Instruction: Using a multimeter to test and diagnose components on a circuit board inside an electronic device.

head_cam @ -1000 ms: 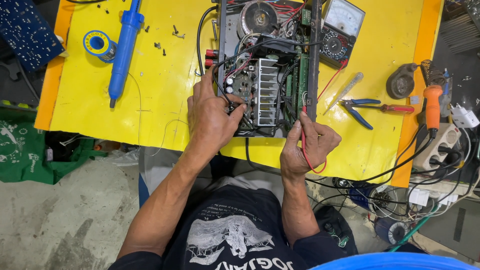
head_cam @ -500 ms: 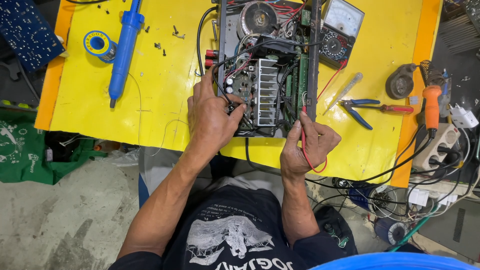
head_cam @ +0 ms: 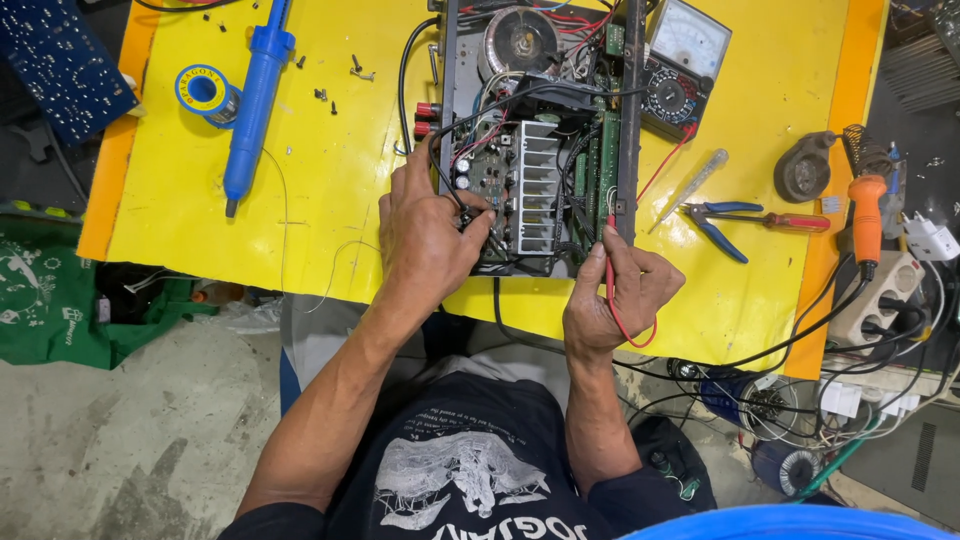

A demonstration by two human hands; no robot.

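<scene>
While the left hand [head_cam: 425, 235] pinches a black probe against the open amplifier chassis [head_cam: 535, 150], the right hand [head_cam: 612, 295] grips a red probe [head_cam: 609, 250] at its edge, all on a yellow table [head_cam: 320, 200] above stained concrete floor [head_cam: 130, 430].

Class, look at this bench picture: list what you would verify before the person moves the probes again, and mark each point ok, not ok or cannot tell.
1. Red probe gripped in the right hand: ok.
2. Left hand steady on the circuit board: ok; what its fingers hold is hidden.
3. Meter within view on the yellow table: ok; its needle reading, cannot tell.
4. Red lead running clear to the meter: ok.
5. Loose screws lying away from the board: ok.
6. Unit powered or not: cannot tell.
</scene>
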